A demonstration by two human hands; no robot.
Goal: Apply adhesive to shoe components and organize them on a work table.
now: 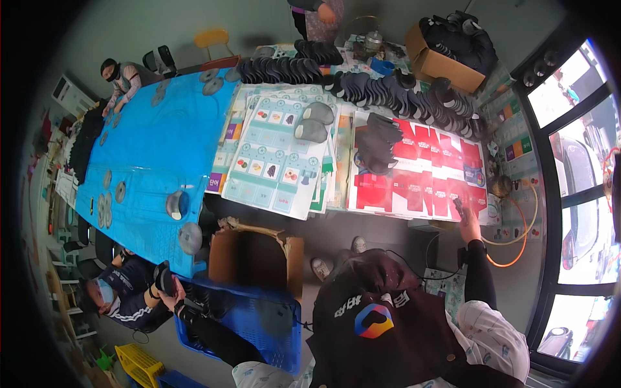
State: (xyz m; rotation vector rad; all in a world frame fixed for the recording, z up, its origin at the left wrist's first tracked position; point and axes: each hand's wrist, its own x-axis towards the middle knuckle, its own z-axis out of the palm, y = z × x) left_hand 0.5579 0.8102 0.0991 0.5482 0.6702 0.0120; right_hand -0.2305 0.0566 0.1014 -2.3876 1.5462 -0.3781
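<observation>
One dark curved piece (164,279) gripped in left hand (173,299) — right hand (471,227), well apart, around small dark object (458,207).

A black, curved, sole-like piece (163,279) stands steeply tilted at the left hand (172,299). A slim dark object (458,208), its details too small to tell, is in the right hand (470,227).

Bright blue tabletop (145,145), grey pieces (190,238), black pieces (279,70), red-and-white cardboard (411,187), white sheets (262,192) patterned in teal, and, below, a deep blue crate (281,344) and a yellow basket (139,367) from where I stand.
</observation>
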